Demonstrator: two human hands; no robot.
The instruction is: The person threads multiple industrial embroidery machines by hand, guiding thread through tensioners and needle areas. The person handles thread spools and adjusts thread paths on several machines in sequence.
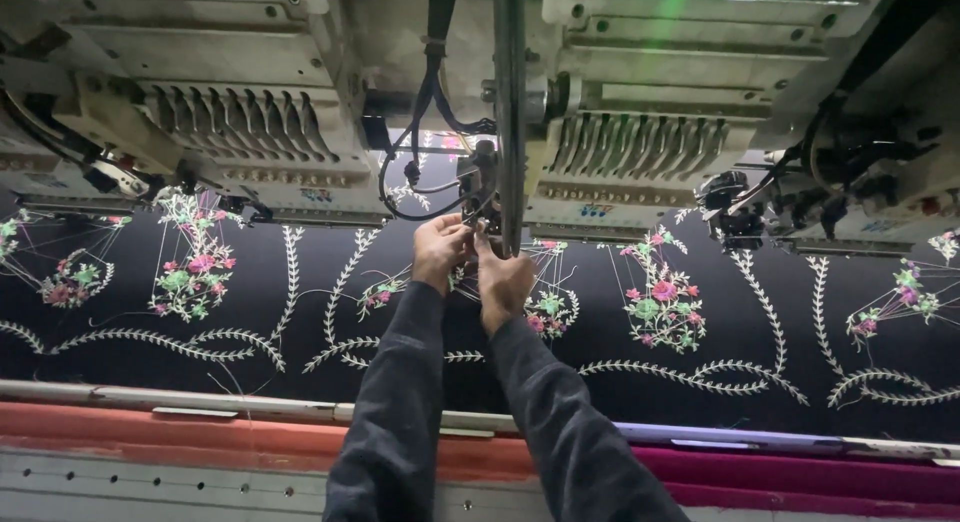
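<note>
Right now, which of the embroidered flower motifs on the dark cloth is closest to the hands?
The motif with pink flowers and green leaves just right of the right hand, partly hidden by it. The other flower motifs lie farther out on either side.

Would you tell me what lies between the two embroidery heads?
In the head view, a vertical metal bar and dark cables, where both hands work.

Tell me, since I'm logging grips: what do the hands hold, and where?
Both the left hand and right hand pinch at the small machine part above the embroidered cloth; the exact hold cannot be told.

Small dark sewing-head part [480, 197] hangs above black embroidered cloth [600, 382].
</note>
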